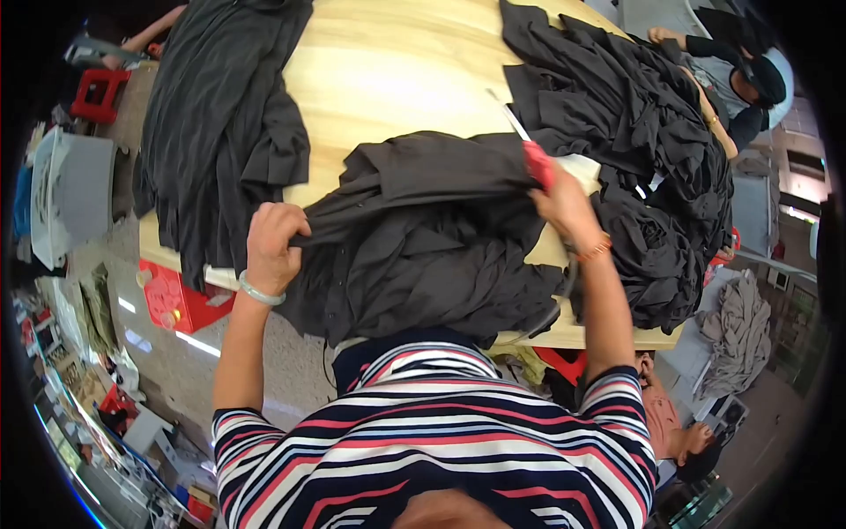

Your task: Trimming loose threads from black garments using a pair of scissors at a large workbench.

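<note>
Two bare hands work on a dark garment spread across the near edge of a pale wooden table. Far left, off the table, a grey bin stands on the floor, with a red stool beyond it and a red box under the table's edge. On the table's left end a second dark cloth hangs over the side. Next comes the left hand, closed in a fist on a bunched fold at the garment's left edge, a pale bangle on the wrist. The garment lies crumpled between both hands and spills over the table edge toward the person's striped shirt. The right hand presses on the garment's right side, its fingers wrapped round the red handle of scissors whose thin blades point up and away; an orange band circles that wrist. Right of it sits a heap of dark clothes, and at the far right another person's arm rests by the pile.
</note>
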The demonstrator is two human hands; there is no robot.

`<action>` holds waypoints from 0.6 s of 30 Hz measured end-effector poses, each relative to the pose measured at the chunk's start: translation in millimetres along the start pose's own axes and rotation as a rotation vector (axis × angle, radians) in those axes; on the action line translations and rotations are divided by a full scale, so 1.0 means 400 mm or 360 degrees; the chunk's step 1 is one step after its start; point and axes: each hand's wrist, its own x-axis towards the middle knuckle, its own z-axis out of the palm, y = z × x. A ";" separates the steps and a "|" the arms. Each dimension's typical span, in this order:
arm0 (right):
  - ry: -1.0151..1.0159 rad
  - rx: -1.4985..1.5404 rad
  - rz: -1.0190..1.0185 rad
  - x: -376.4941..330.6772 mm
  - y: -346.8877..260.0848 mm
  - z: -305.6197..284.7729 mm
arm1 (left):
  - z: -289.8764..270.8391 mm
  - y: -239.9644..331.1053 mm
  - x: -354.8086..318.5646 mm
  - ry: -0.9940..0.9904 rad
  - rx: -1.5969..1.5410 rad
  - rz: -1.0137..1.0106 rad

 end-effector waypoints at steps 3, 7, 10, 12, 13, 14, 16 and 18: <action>0.0007 -0.0078 -0.0042 -0.122 0.048 -0.034 | 0.020 0.058 -0.104 -0.0569 -0.0129 0.0132; -0.0042 -0.0205 0.0006 -0.224 0.096 -0.005 | 0.130 0.116 -0.184 -0.0683 -0.0356 0.0008; -0.0089 -0.0126 -0.0043 -0.263 0.038 -0.007 | 0.232 0.152 -0.172 -0.0213 -0.0618 -0.0109; -0.0218 -0.0061 -0.0104 -0.290 -0.026 -0.018 | 0.280 0.177 -0.169 -0.0101 -0.0727 -0.0169; -0.0255 -0.0082 -0.0122 -0.303 -0.052 -0.025 | 0.306 0.181 -0.147 0.0001 -0.0661 -0.0168; -0.0316 -0.0129 -0.0193 -0.323 -0.055 -0.015 | 0.330 0.180 -0.129 0.0114 -0.0594 -0.0167; -0.0535 -0.0293 -0.0284 -0.351 -0.115 -0.026 | 0.372 0.143 -0.118 -0.0102 -0.0419 -0.0336; -0.0607 -0.0469 -0.0510 -0.352 -0.106 0.049 | 0.457 0.057 -0.139 0.0051 -0.0471 -0.0167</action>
